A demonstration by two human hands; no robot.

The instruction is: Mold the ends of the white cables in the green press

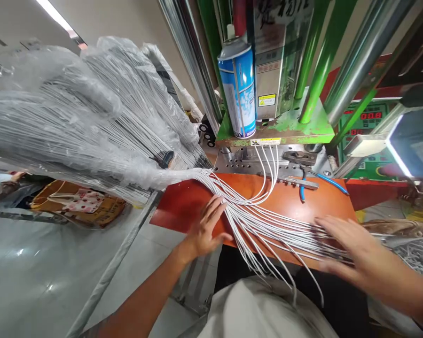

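- Left hand [205,227]: open, fingers spread, laid on the near-left part of the white cable bundle, not closed around it.
- Right hand [354,246]: open, fingers extended, resting across the strands at the near-right, slightly blurred.
- White cable bundle [254,220]: many thin strands fanning out over the table; several loop up to the far edge, their ends lying on the metal mold plate [254,159].
- Plastic-wrapped cable mass [74,108]: large, clear-sheeted, at far left, narrowing into the white cable bundle.
- Table [183,206]: orange-red top, beneath the strands and both hands.
- Blue-and-white spray can [237,89]: upright on the green machine base [285,129], far side.
- Blue tubing [333,182]: on the table, right of the mold plate.
- Control panel [364,117]: green, red digits lit, far right.
- Heap of cut wires [416,256]: at right, just beyond the right hand.
- Patterned yellow bag [74,202]: lower than the table, left.
- Another person's hand [17,176]: at the far-left edge, well apart from the table.
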